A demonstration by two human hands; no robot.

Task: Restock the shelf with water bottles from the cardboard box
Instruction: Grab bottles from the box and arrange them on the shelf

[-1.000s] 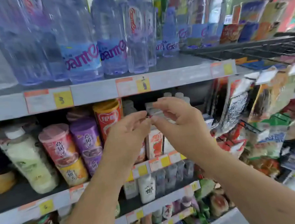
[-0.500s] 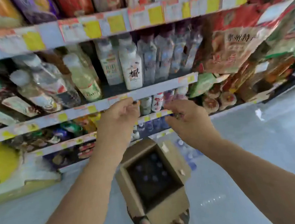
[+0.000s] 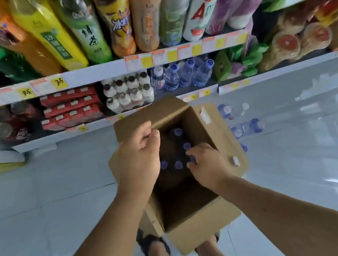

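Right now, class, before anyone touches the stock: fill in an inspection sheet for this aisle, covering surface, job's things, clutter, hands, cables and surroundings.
Surface: white tiled floor, glossy; the open cardboard box is on it.
Job's things: boxed water bottles, purple caps up; shelved water bottles on the bottom shelf.
Clutter: loose water bottles on the floor right of the box.
Hands: left hand over the box, fingers curled, nothing seen in them; right hand reaches in at the caps, grip unclear.
Cables: nothing seen.
Surroundings: small white bottles, red cartons, large drink bottles on the shelf above; sandalled feet by the box.
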